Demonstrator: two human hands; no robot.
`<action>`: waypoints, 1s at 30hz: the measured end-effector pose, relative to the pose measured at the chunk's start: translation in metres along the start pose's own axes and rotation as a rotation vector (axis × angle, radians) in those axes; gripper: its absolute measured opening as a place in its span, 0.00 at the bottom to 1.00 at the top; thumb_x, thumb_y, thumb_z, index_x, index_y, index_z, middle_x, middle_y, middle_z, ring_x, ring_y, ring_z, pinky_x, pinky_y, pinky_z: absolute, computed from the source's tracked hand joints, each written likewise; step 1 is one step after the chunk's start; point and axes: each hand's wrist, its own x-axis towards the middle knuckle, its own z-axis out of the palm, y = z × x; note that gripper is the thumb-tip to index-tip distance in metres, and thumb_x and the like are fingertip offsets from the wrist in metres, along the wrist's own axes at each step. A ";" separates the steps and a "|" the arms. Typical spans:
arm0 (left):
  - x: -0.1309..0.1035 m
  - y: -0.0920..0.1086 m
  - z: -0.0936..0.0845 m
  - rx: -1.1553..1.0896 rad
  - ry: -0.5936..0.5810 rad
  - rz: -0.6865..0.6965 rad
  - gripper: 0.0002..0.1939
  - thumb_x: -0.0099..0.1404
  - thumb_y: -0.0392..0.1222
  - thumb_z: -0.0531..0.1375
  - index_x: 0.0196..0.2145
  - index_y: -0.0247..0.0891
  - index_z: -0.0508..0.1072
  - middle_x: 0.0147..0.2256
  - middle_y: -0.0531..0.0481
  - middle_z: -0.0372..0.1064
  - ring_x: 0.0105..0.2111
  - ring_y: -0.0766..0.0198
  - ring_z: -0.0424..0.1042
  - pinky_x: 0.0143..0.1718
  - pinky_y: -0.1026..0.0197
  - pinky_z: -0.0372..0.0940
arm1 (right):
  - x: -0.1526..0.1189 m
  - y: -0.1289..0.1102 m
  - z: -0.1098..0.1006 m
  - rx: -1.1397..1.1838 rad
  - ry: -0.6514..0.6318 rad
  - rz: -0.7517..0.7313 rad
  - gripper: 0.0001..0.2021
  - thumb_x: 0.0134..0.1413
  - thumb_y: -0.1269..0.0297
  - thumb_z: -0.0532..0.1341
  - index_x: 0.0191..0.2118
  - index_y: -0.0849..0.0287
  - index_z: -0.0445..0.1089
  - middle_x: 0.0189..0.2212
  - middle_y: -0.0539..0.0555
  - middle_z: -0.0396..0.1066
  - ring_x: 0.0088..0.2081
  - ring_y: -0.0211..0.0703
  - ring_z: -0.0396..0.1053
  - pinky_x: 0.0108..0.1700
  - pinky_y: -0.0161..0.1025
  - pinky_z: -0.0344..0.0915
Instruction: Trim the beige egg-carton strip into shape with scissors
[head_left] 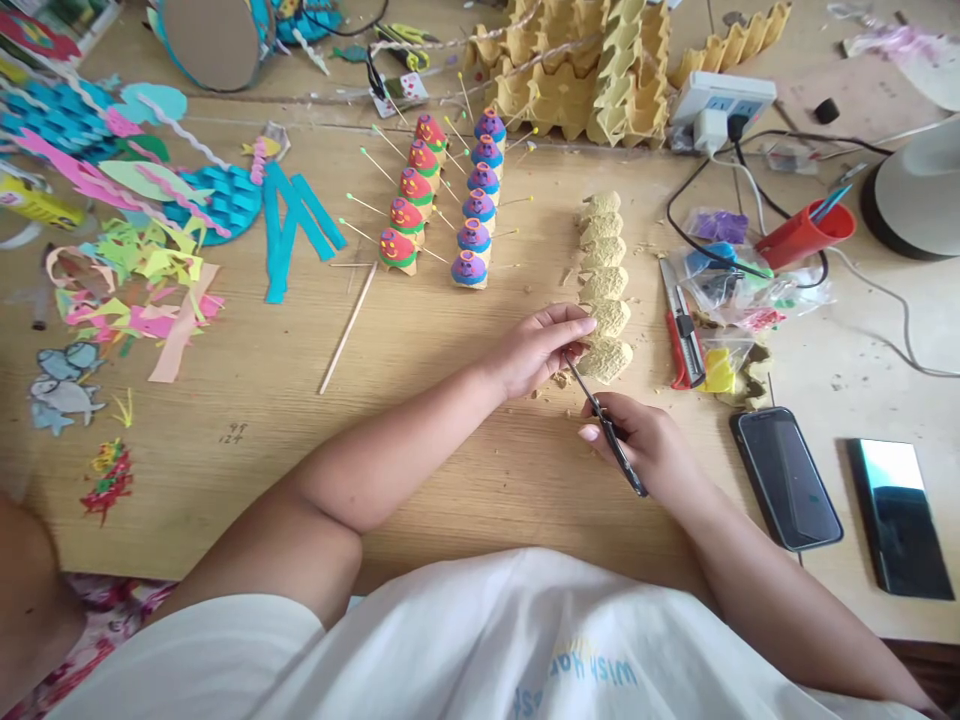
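My left hand (544, 350) is closed on the near-left edge of a bare strip of egg-carton cups (604, 284), its thumb lying on one cup. The strip lies on the table with its humps up, running away from me. In my right hand (646, 445) is a slim black-handled craft knife (611, 435). Its tip reaches the strip's edge beside my left fingertips, where the exact contact is hidden. Small carton crumbs (562, 380) lie around the near end. Farther left stand two painted cup strips, a red and green one (406, 215) and a purple and blue one (475, 237), with pins stuck in them.
A red utility knife (684, 335), plastic bags (731, 285) and two phones (791, 475) (900, 515) lie to the right. Uncut egg cartons (577, 75) and a power strip (724, 98) are at the back. Paper scraps (142, 290) and a wooden stick (349, 328) lie left.
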 end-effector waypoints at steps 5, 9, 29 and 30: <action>0.000 0.000 -0.002 -0.026 0.004 0.001 0.13 0.62 0.39 0.77 0.31 0.37 0.76 0.28 0.58 0.71 0.28 0.73 0.71 0.32 0.66 0.63 | -0.002 0.002 0.002 -0.043 -0.003 -0.004 0.27 0.63 0.31 0.65 0.40 0.54 0.72 0.23 0.47 0.66 0.25 0.40 0.61 0.30 0.38 0.58; -0.001 0.002 -0.001 -0.014 0.027 -0.017 0.13 0.62 0.40 0.77 0.32 0.38 0.76 0.29 0.57 0.73 0.29 0.72 0.73 0.32 0.66 0.64 | -0.006 -0.003 0.000 -0.117 -0.016 -0.008 0.26 0.64 0.32 0.64 0.41 0.53 0.71 0.23 0.47 0.67 0.24 0.41 0.63 0.30 0.39 0.58; -0.002 -0.002 -0.002 -0.021 -0.066 0.024 0.19 0.53 0.46 0.83 0.32 0.38 0.78 0.28 0.60 0.75 0.28 0.75 0.76 0.33 0.70 0.69 | -0.006 0.000 0.014 -0.397 0.228 -0.094 0.31 0.71 0.32 0.54 0.47 0.59 0.75 0.23 0.52 0.73 0.25 0.46 0.70 0.31 0.39 0.57; -0.002 -0.002 -0.002 -0.023 -0.058 0.019 0.19 0.53 0.46 0.83 0.32 0.39 0.78 0.28 0.60 0.76 0.28 0.74 0.76 0.33 0.70 0.70 | -0.006 0.000 0.014 -0.409 0.232 -0.092 0.30 0.71 0.33 0.54 0.47 0.59 0.75 0.23 0.52 0.73 0.25 0.46 0.70 0.31 0.39 0.57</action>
